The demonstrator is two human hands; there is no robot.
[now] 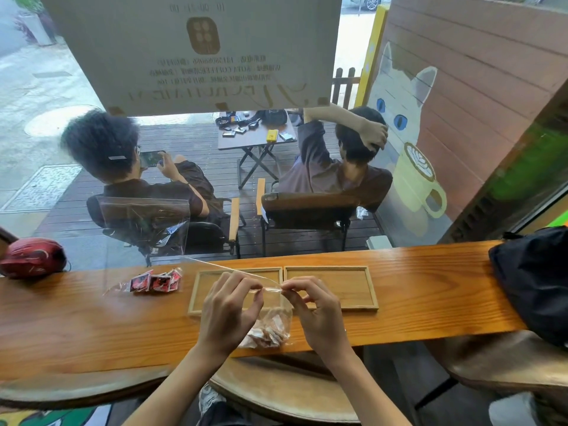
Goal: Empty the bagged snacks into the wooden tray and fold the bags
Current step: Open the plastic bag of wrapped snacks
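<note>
Both my hands pinch the top edge of the clear bag [272, 315] of pale snacks [266, 332], held over the near edge of the tabletop [92, 318]. Left hand [229, 309] grip: thumb and fingers pressed together on the left side of the bag mouth. Right hand [316, 312] grip: same, pinching the right side, fingertips nearly meeting the left's. Step in hand, I judge: opening the seal.

To do it well: pinch one film layer per hand, not both layers together, and pull apart evenly from the middle. Keep the bag upright so the snacks sit at the bottom and don't spill on the tabletop. Once open, lift over the left wooden tray [199, 290], just behind the bag, and tip slowly.

Right wooden tray [368, 287] sits touching or just beside the left one; both bare. Second bag with red snacks [155, 282] lies left of the trays, not yet emptied. No folding done yet.
</note>
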